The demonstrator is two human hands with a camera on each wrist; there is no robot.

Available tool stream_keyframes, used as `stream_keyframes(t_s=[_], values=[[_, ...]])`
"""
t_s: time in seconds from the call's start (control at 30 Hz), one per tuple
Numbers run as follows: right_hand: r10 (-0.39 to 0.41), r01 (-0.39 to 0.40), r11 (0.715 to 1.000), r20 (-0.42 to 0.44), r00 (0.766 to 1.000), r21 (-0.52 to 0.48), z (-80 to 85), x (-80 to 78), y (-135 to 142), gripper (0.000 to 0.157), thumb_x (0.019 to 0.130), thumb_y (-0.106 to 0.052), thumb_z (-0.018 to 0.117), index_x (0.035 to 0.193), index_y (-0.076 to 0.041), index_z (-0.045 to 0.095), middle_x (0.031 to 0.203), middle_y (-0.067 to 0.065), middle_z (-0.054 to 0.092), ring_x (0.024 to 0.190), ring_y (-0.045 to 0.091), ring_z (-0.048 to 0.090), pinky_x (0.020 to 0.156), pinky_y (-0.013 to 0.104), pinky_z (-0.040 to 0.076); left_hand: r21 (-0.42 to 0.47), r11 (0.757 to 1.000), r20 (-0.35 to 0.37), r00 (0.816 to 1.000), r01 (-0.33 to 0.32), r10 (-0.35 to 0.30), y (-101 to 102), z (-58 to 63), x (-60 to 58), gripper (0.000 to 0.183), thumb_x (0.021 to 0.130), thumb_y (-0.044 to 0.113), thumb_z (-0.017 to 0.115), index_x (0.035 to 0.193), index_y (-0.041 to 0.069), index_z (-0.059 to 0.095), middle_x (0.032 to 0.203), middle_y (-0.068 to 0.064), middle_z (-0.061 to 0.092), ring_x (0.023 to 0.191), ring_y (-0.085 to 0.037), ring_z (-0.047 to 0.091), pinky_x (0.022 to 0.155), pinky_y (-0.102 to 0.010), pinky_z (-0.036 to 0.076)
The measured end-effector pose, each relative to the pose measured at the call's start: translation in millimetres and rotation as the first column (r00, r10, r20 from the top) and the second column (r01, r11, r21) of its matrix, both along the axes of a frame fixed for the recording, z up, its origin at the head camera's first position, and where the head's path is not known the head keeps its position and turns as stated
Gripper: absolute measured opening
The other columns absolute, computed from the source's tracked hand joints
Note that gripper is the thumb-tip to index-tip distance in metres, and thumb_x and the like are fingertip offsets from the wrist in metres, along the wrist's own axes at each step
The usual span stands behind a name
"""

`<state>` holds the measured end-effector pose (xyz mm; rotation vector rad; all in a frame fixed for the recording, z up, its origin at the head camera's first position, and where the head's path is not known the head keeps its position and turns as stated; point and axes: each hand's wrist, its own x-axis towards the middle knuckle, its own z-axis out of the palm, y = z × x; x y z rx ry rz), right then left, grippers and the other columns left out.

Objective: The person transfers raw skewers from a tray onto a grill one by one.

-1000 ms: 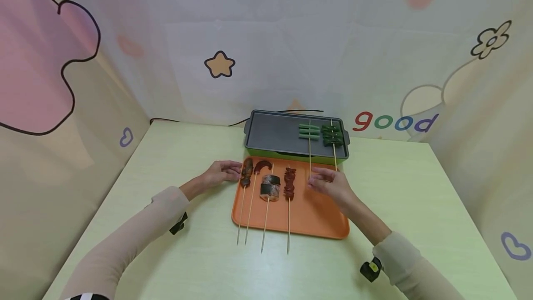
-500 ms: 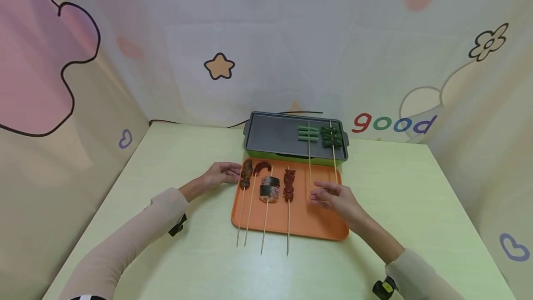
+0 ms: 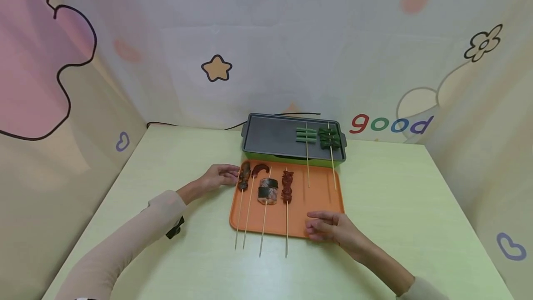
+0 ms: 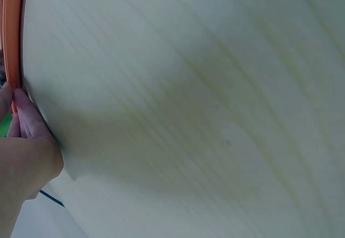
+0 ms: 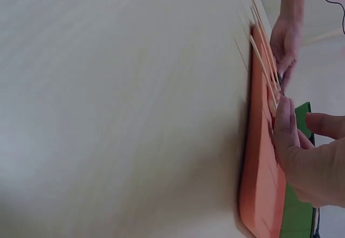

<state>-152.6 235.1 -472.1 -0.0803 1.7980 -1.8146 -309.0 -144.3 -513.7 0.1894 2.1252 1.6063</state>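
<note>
My left hand [image 3: 216, 177] holds the left rim of an orange tray [image 3: 318, 203]; in the left wrist view, thumb and fingers pinch that rim [image 4: 12, 33]. My right hand [image 3: 335, 230] hovers over the tray's front right edge, fingers loosely bent around nothing. On the tray lie several skewers: a brown one [image 3: 244, 177], a dark red curled one [image 3: 260, 169], a black-and-white roll skewer [image 3: 268, 191] and a red meat skewer [image 3: 287, 186]. A green bean skewer [image 3: 306, 135] and a leafy green skewer [image 3: 329, 139] rest on the grill plate [image 3: 270, 133], sticks jutting over the tray.
The grill's green base [image 3: 266, 157] stands directly behind the tray. A black cord [image 3: 237, 126] runs along the back of the pale table [image 3: 183, 152]. Printed curtains [image 3: 258, 50] enclose the back and sides.
My right hand has let go of the green bean skewer and drawn back toward the tray's front edge. The left hand stays at the tray's left rim.
</note>
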Motion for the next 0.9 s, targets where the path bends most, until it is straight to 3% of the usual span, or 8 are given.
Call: stream_keyframes(t_s=[0.37, 0.63, 0.9], values=[[0.104, -0.097, 0.991, 0.069, 0.992, -0.095, -15.7, 24.7, -4, 0.057, 0.105, -0.013, 0.058, 0.148, 0.018, 0.036, 0.126, 0.023, 0.069, 0.113, 0.023, 0.072, 0.097, 0.035, 0.058, 0.012, 1.000, 0.006, 1.000, 0.021, -0.021, 8, -2.1, -0.1, 0.048, 0.099, -0.002, 0.061, 0.146, -0.007, 0.050, 0.130, -0.022, 0.064, 0.093, -0.002, 0.065, 0.087, -0.019, 0.057], [0.062, -0.056, 0.996, 0.095, 0.994, -0.074, -20.7, 30.0, -14, 0.060, 0.105, -0.015, 0.059, 0.150, 0.016, 0.035, 0.140, 0.030, 0.059, 0.120, 0.026, 0.069, 0.099, 0.035, 0.058, 0.025, 0.999, 0.000, 0.999, 0.043, -0.043, 11, -2.5, -0.1, 0.050, 0.099, 0.001, 0.064, 0.146, -0.007, 0.050, 0.132, -0.021, 0.064, 0.093, -0.001, 0.065, 0.086, -0.018, 0.057], [0.028, -0.014, 0.994, 0.124, 0.992, -0.113, -23.0, 27.8, -32, 0.061, 0.103, -0.011, 0.060, 0.152, 0.015, 0.033, 0.139, 0.031, 0.059, 0.119, 0.027, 0.069, 0.100, 0.036, 0.057, 0.020, 0.999, -0.010, 0.999, 0.045, -0.044, 0, -4.3, -1.3, 0.052, 0.099, 0.003, 0.065, 0.147, -0.007, 0.049, 0.130, -0.018, 0.064, 0.093, -0.001, 0.065, 0.086, -0.018, 0.057]])
